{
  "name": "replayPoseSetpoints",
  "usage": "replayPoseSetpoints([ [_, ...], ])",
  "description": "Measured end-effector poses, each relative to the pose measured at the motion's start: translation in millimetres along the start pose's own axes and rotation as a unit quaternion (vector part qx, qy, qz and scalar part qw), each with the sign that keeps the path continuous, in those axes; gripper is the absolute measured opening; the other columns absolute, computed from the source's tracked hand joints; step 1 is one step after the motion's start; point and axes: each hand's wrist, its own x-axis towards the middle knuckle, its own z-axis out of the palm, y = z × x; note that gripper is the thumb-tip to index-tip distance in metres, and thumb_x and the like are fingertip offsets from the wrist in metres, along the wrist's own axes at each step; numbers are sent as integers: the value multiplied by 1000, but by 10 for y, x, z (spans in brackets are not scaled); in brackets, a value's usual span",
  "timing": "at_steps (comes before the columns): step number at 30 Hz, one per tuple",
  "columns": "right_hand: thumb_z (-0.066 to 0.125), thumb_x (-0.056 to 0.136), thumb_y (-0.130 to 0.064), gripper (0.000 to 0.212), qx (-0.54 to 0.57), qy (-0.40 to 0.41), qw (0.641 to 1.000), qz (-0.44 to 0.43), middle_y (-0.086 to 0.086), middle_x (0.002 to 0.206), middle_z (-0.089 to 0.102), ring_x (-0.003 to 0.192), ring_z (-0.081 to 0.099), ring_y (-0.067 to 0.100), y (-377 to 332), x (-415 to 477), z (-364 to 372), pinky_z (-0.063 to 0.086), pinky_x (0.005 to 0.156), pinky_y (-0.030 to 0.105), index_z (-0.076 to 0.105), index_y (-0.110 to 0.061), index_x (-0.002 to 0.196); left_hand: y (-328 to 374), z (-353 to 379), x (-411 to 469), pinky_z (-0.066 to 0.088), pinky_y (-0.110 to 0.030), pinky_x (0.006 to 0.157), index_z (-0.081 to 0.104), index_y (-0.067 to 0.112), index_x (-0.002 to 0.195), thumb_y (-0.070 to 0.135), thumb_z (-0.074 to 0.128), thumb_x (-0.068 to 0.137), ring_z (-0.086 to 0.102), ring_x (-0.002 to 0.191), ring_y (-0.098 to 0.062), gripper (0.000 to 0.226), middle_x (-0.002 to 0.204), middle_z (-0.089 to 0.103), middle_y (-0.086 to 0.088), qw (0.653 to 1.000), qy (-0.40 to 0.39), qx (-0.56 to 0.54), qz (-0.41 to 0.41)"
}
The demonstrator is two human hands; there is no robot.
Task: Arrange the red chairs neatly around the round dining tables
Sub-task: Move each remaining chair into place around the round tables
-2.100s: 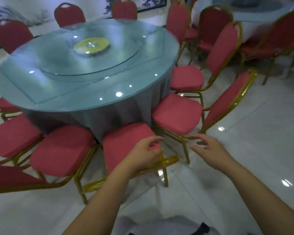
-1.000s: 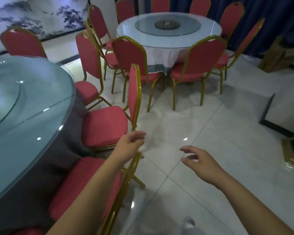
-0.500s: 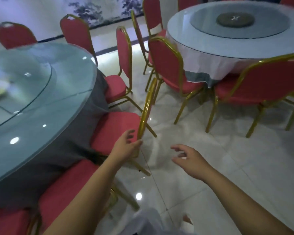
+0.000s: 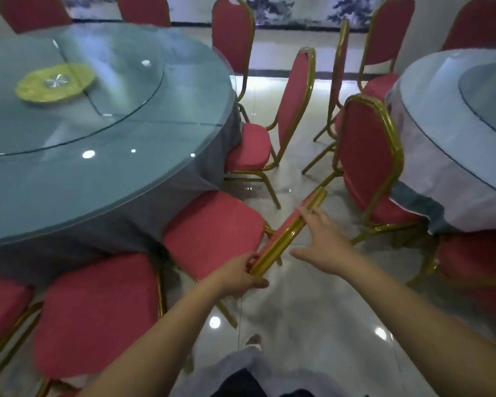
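Note:
A red chair with a gold frame stands at the near right edge of the round glass-topped table, its seat partly under the grey cloth. My left hand grips the near end of the chair's gold back rail. My right hand rests on the same rail farther along, fingers straight. More red chairs ring the table: one at the lower left beside mine, another beyond it to the right.
A second round table with a white cloth stands at the right, and a red chair backs into the narrow tiled aisle between the tables. A yellow disc lies on the glass turntable.
The view has swung left toward the table. My left hand has closed round the chair's back rail, and my right hand has come from the air onto the rail.

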Motion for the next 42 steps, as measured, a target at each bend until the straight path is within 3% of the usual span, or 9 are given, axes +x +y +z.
replayPoseSetpoints([
  [4,73,74,-50,86,-191,-83,977,-54,0,160,17,148,10,30,76,679,-267,19,113,59,28,-48,147,82,-16,-15,45,-30,94,33,40,147,48,75,77,53,113,-14,82,135,51,10,999,-20,18,-21],
  [7,65,77,-42,41,-289,-201,921,-165,-14,117,60,118,51,17,100,1113,-398,36,104,55,60,-48,118,46,2,-92,45,-40,102,29,48,146,42,73,79,52,115,-17,81,135,49,9,999,-1,22,-45],
  [9,60,77,-36,35,-284,-271,891,-227,-18,92,65,88,60,5,113,1272,-451,50,86,36,65,-47,111,16,107,-113,50,-40,97,32,50,144,30,72,79,57,109,-17,78,129,53,9,998,31,-5,-61],
  [12,55,75,-31,33,-280,-221,878,-320,-15,84,66,80,63,10,230,1352,-408,48,66,28,69,-41,104,80,412,-102,55,-40,86,48,47,136,3,59,76,64,99,-14,75,114,64,8,982,162,-46,-83],
  [16,53,76,-22,32,-259,-184,863,-392,-6,88,68,83,63,18,570,1363,-395,54,71,34,68,-32,102,393,788,-45,51,-24,76,52,65,117,-1,55,73,58,96,-2,79,104,63,22,946,294,-82,-107],
  [20,53,75,-24,35,-238,-186,860,-411,-11,93,69,90,64,13,1071,1547,-664,52,77,33,68,-40,103,825,1025,187,56,-30,69,42,78,110,4,49,74,62,88,-4,83,98,63,22,951,269,-83,-128],
  [25,57,81,-25,45,-250,-188,856,-412,-20,121,53,121,44,10,1323,1877,-885,30,102,38,63,-47,119,1222,1149,556,50,-28,69,47,61,128,5,52,72,58,93,-9,79,99,60,24,942,285,-82,-158],
  [32,57,77,-19,49,-230,-208,849,-427,-6,135,47,135,28,21,827,2316,-829,20,107,47,65,-37,122,1226,752,695,58,-42,76,68,37,112,3,53,80,65,85,-17,49,94,70,4,895,364,-126,-223],
  [42,50,76,-17,21,-197,-235,877,-371,-9,89,57,98,56,26,423,2093,-707,31,89,45,57,-36,70,951,509,491,45,-23,56,70,38,86,4,54,77,61,69,-1,39,71,66,16,878,384,-95,-269],
])
